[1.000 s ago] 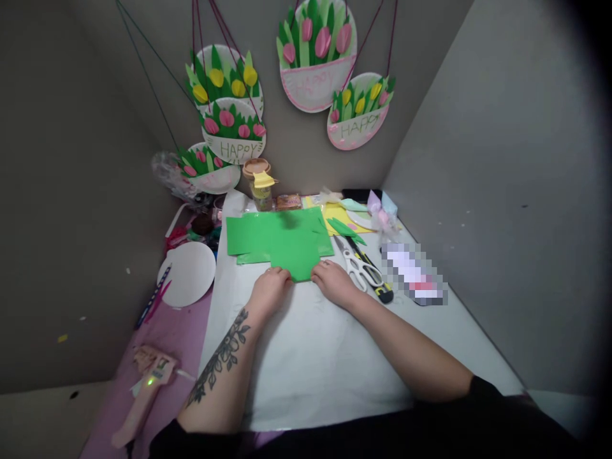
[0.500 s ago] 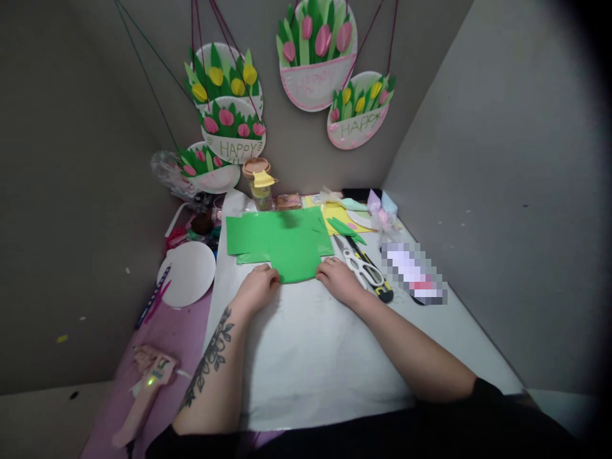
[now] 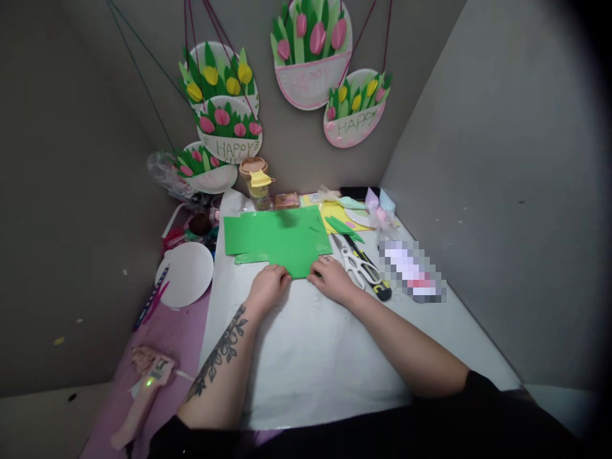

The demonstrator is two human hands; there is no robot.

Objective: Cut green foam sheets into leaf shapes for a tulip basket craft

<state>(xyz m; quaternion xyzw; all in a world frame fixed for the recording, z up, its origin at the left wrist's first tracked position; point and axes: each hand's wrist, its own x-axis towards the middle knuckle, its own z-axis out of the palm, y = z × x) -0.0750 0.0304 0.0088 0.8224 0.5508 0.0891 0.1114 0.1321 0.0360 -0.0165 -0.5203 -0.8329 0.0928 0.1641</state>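
A green paper sheet (image 3: 292,258) lies over other green sheets (image 3: 246,234) on the white table cover, its near edge bowed toward me. At the left of that edge, my left hand (image 3: 269,285) is closed with its curled fingers on the paper. My right hand (image 3: 331,279) grips the same edge farther right, fingers bent and thumb toward the middle. Just beyond the right hand are white-handled scissors (image 3: 351,268) and a black and yellow utility knife (image 3: 382,291). Green paper leaves (image 3: 342,227) lie behind the scissors.
A pink glue gun (image 3: 147,394) with a lit green light lies at left, near a white paper plate (image 3: 189,275) and a striped pencil (image 3: 153,296). A lidded cup (image 3: 258,191) stands at the back. Decorated plates (image 3: 310,83) hang on the wall. A pixelated object (image 3: 412,271) lies right.
Both hands have slid inward along the paper's near edge, closer to each other. The left hand has moved right and the right hand slightly left. The view has shifted a little.
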